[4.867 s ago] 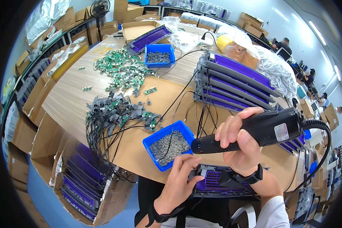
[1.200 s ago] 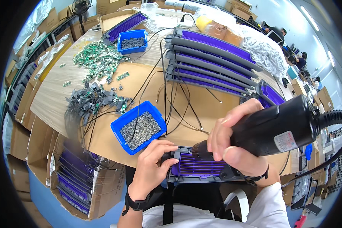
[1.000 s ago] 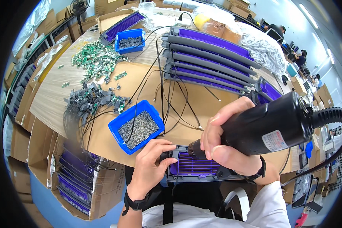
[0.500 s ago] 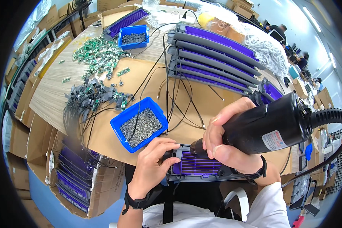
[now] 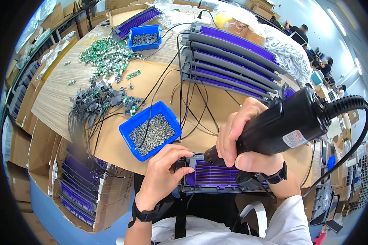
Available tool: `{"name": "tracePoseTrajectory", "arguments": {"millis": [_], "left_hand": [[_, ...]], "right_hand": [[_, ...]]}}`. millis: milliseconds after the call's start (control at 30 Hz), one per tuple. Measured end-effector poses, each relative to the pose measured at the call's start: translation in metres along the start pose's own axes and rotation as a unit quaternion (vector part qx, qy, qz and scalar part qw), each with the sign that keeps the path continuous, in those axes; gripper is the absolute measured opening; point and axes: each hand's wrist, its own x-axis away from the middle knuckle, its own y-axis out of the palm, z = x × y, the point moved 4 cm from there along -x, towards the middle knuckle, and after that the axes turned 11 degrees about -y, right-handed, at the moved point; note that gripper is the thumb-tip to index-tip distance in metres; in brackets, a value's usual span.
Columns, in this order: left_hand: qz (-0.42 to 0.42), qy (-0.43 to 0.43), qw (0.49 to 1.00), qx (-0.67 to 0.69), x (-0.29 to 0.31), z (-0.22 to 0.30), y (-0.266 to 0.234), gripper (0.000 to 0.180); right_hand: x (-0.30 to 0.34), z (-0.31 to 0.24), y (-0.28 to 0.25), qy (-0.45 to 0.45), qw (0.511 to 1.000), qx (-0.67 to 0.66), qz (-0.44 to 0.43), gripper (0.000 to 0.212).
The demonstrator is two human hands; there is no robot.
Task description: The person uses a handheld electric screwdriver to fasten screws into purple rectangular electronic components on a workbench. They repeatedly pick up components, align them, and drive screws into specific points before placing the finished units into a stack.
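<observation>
1. The blue screw tray (image 5: 126, 136), filled with small silvery screws, sits on a brown sheet (image 5: 110, 139) and is the landmark for every place below.
2. The purple-and-grey panel (image 5: 214, 175) lies to the right of the screw tray and nearer the person, its slatted purple side up.
3. The left hand (image 5: 163, 169) is just below the tray's near right side. Its thumb and fingers curl, apart from each other, at the panel's left end; the thumb touches the frame, but I cannot tell how firmly they hold it.
4. The right hand (image 5: 263, 163), right of the tray and apart from the left hand, is wrapped tightly around a black power driver (image 5: 280, 124).
5. The driver slants down toward the tray's side, with its front end over the panel's far edge; whether its tip touches is hidden.
6. Beyond the tray and to its right, more such panels stand in a stacked row (image 5: 233, 61).
7. Left of the tray and farther off lies a tangle of dark cabled parts (image 5: 100, 100); beyond that spread green circuit boards (image 5: 102, 57).
8. Straight beyond the tray, well apart, is a smaller blue bin (image 5: 145, 47) of dark pieces.
</observation>
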Motion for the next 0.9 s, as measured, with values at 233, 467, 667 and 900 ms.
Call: {"name": "tracePoseTrajectory", "arguments": {"millis": [233,467,667,900], "left_hand": [[-0.012,-0.02,1.0,0.014,0.0,0.001,-0.001,0.037],[0.039,0.044,0.998,-0.031,0.005,0.002,0.004,0.039],[0.03,0.042,0.999,-0.01,0.004,-0.001,0.002,0.036],[-0.003,0.009,1.0,-0.001,0.001,0.001,-0.002,0.036]], "right_hand": [[0.003,0.004,0.005,-0.023,0.993,-0.1,0.051,0.037],[-0.001,0.005,0.002,-0.023,0.99,-0.13,0.043,0.034],[-0.003,-0.006,0.006,-0.016,0.999,0.024,-0.025,0.037],[-0.001,0.006,0.005,0.0,0.991,-0.114,0.072,0.033]]}}
